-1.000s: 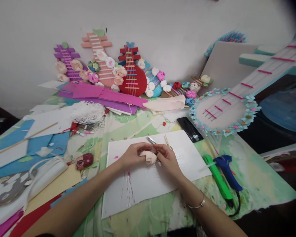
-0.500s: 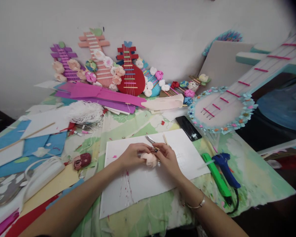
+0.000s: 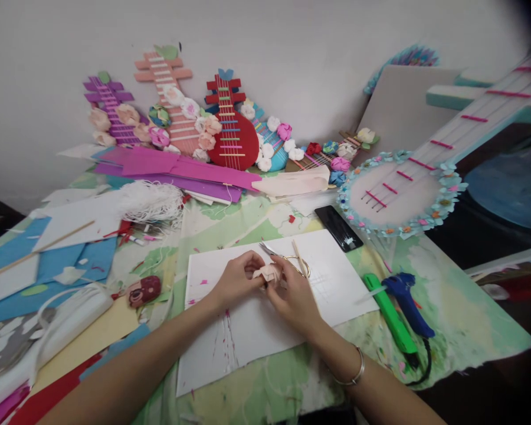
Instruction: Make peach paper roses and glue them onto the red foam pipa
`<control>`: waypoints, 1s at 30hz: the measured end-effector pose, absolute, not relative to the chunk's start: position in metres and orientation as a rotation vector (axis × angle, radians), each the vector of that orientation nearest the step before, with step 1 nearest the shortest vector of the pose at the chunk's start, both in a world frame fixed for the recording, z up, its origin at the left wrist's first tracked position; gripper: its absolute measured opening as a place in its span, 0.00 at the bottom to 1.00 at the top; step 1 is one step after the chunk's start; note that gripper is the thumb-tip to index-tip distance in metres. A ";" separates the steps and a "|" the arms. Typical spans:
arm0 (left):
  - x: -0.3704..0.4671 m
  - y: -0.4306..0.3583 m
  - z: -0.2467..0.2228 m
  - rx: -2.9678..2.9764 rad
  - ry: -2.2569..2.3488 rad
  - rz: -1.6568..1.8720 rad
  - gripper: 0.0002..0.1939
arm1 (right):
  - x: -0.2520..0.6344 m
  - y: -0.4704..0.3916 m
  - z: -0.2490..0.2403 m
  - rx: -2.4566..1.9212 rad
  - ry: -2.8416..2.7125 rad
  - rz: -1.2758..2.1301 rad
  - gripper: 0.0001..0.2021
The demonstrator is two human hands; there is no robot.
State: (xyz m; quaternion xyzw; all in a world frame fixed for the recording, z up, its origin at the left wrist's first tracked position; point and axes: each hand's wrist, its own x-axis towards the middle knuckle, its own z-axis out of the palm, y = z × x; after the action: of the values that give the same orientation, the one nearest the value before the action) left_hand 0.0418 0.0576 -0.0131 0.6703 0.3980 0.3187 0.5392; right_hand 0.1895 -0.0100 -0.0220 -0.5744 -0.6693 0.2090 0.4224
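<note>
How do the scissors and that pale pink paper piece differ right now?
The paper piece is held between the left hand and the right hand, while the scissors lie on the white board. The paper piece is pale pink all over; the scissors have silvery blades and gold-coloured handles. The paper piece looks folded and rumpled, the scissors slim and straight-bladed. Both are partly hidden by the hands.

No text, label, brand, number or sign can be read anywhere: neither on the green tool (image 3: 390, 321) and blue glue gun (image 3: 410, 307) right of the right hand (image 3: 294, 302), nor on the dark red case (image 3: 145, 291) left of the left hand (image 3: 235, 280).
</note>
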 end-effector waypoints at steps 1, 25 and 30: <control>0.042 0.057 -0.013 1.591 0.941 0.754 0.10 | 0.189 -0.010 -0.022 -1.438 -1.687 0.516 0.24; 0.046 0.054 -0.008 1.702 0.969 0.700 0.11 | 0.191 -0.008 -0.031 -1.423 -1.707 0.353 0.19; 0.045 0.054 -0.007 1.682 0.942 0.710 0.16 | 0.192 -0.010 -0.026 -1.394 -1.723 0.349 0.16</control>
State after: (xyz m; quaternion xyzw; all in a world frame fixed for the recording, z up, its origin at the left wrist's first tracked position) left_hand 0.0453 0.0539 -0.0072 0.7006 0.3924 0.2956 0.5175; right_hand 0.1916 -0.0095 -0.0261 -0.5597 -0.6918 0.1402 0.4342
